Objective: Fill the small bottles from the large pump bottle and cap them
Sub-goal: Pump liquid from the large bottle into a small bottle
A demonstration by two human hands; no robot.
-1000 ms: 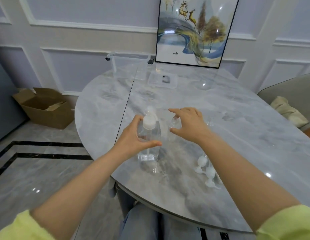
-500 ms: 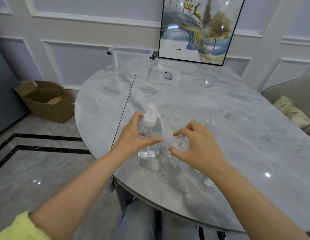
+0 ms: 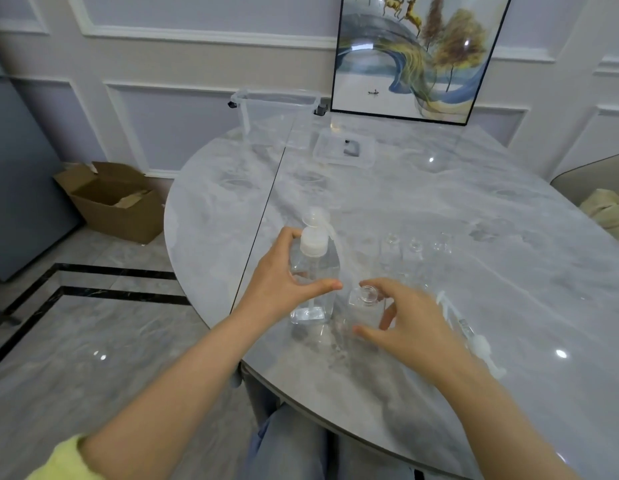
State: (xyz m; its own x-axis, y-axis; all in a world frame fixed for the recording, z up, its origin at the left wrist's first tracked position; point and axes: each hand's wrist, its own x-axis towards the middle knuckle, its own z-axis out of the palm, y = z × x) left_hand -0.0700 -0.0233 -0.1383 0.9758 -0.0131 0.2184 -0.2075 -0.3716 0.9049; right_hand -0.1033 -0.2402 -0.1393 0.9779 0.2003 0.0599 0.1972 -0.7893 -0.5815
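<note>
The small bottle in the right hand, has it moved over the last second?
Yes. The small bottle came down and toward the person, from beside the pump bottle's cap to beside its base.

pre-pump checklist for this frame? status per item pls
1. Left hand grips large pump bottle: ok.
2. Pump bottle upright on table: ok.
3. Small bottle uncapped, mouth open: ok.
4. Small bottle under the pump spout: not ok, it stands beside the bottle's base.
5. Right hand firmly holds small bottle: cannot tell, fingers around it, blurred.
6. Other small bottles clear of the work area: ok.
</note>
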